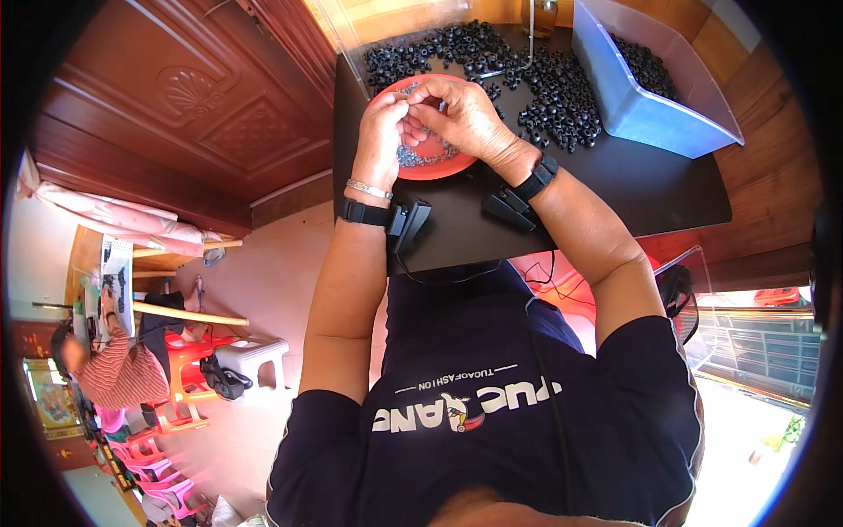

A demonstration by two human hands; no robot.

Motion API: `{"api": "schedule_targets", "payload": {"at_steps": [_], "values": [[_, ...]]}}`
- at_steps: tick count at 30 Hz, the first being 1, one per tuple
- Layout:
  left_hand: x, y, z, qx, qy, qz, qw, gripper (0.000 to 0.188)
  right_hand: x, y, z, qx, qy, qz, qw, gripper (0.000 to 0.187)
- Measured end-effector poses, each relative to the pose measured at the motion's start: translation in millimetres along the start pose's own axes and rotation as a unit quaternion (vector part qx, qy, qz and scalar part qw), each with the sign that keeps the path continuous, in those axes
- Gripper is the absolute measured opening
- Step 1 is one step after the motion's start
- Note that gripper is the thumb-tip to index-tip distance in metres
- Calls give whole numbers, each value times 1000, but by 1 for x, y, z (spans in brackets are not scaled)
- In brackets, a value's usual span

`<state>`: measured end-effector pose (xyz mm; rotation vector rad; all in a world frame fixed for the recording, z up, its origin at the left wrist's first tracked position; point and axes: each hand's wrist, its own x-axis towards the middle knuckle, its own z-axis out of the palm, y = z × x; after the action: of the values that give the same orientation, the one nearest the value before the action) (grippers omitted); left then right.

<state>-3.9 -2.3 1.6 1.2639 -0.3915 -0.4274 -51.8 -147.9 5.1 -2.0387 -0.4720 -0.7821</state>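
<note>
Both hands meet over a round red plate (450, 169) holding many small shiny metal pieces (408, 158). My left hand (383, 132) is at the plate's left side, its thumb and forefinger pressed together and the other fingers curled. From the right, my right hand (467, 119) reaches across with thumb and fingertips pinched close to the left fingertips. Whatever lies between the fingers is too small to make out. Beyond the plate and to its right, small black ring-like parts (562, 98) lie in a loose heap on the dark table (615, 189).
A translucent bluish bin (654, 119) with more black parts stands at the back right. Black devices (411, 221) are strapped at both wrists, with a cable hanging below. Another person (123, 369) sits far left near red and pink stools (167, 474). A brown door (193, 105) is beside the table.
</note>
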Motion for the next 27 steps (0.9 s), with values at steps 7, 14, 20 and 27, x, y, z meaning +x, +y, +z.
{"api": "schedule_targets", "payload": {"at_steps": [7, 14, 20, 27], "values": [[1, -1, 0, 6, 6, -2, 1000, 20, -1, -3, -2, 13, -18, 35, 999, 14], [3, -2, -5, 25, -26, -6, 999, 21, -2, -2, 0, 14, -13, 29, 999, 13], [2, -2, -7, 31, -27, -2, 999, 22, -1, -3, 0, 28, -12, 39, 999, 13], [2, -2, -1, 19, 1, 5, 1000, 21, -2, -2, -1, 19, -15, 33, 999, 14]]}}
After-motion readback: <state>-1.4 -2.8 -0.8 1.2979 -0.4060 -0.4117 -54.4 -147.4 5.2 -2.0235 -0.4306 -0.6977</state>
